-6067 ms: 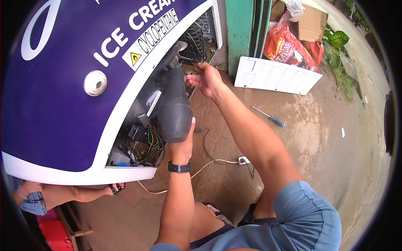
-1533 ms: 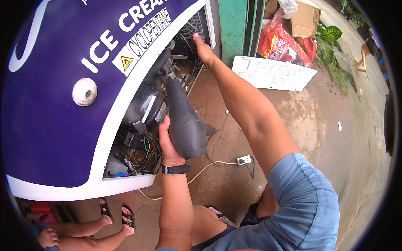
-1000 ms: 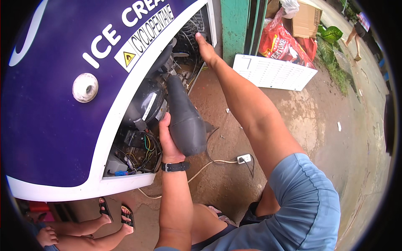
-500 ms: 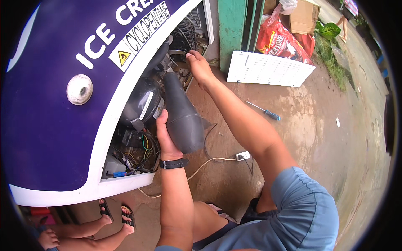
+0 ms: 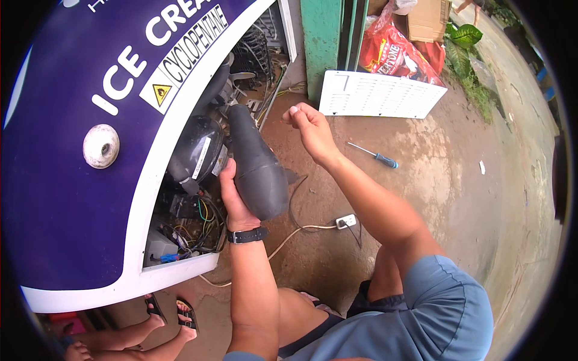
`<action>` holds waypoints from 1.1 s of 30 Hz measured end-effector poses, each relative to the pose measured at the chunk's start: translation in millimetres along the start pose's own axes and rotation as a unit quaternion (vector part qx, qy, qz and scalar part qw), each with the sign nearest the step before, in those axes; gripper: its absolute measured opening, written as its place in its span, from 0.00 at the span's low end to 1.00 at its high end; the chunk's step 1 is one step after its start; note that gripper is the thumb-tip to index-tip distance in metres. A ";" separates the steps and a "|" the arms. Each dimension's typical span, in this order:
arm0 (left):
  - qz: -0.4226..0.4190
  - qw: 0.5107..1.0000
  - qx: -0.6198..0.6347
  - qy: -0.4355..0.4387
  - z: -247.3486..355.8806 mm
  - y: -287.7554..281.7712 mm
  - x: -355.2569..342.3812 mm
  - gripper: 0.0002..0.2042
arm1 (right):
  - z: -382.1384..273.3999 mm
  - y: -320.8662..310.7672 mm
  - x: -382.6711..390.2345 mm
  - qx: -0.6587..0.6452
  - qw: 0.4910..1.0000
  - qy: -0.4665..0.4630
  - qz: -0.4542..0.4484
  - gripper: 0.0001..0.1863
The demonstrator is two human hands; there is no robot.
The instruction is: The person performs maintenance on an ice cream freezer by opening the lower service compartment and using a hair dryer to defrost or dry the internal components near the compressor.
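My left hand (image 5: 235, 201), a watch on its wrist, is closed round a black hair dryer (image 5: 262, 177). The dryer's narrow end points up into the open machine bay of a purple and white ice cream freezer (image 5: 66, 222). Beside the dryer sits a black compressor (image 5: 195, 147) with a pipe and wires about it. A fan blade (image 5: 242, 76) and a dark finned coil (image 5: 256, 51) show deeper in the bay. My right hand (image 5: 312, 131) is raised to the right of the bay, its fingers curled together; whether they pinch anything cannot be made out.
A white louvred panel (image 5: 379, 95) leans by a green post (image 5: 322, 48) and a red bag (image 5: 394, 54). A blue-handled screwdriver (image 5: 385, 160) lies on the floor. A white extension socket (image 5: 345, 222) trails a cord. Another person's sandalled feet (image 5: 186, 316) are at lower left.
My right hand has drawn back from the bay, down and to the right, and its fingers have curled in. My left hand still holds the hair dryer in nearly the same place.
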State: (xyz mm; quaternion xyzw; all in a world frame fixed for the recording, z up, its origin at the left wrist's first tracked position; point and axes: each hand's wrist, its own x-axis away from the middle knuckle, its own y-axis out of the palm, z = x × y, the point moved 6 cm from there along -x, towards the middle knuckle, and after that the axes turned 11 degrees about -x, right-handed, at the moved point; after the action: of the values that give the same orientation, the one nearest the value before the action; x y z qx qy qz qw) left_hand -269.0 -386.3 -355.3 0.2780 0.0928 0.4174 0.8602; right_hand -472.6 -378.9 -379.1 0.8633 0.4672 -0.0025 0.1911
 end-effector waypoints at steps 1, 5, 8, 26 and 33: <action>0.000 1.000 0.000 0.000 -0.4 -0.3 -1.2 0.35 | 5.7 -1.8 6.7 0.015 1.000 0.023 -0.016 0.16; -0.001 1.000 0.007 -0.006 -2.5 1.6 -5.0 0.35 | 2.6 3.2 14.2 0.012 0.997 0.079 -0.022 0.16; -0.007 1.000 0.012 -0.008 -1.5 2.8 -3.0 0.35 | -7.3 20.2 -13.7 -0.035 0.995 0.096 0.000 0.22; 0.016 1.000 -0.003 0.009 5.7 7.3 4.6 0.34 | 1.1 83.8 -87.6 -0.207 0.947 0.242 0.034 0.32; 0.014 1.000 -0.004 0.012 6.2 9.2 4.3 0.34 | -5.5 88.2 -93.1 -0.210 0.943 0.255 0.034 0.31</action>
State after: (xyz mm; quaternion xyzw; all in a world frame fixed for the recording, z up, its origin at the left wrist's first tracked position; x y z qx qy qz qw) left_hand -270.0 -380.9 -344.7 0.2713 0.0975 0.4326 0.8543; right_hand -454.8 -495.3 -328.1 0.7908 0.4605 0.3223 0.2425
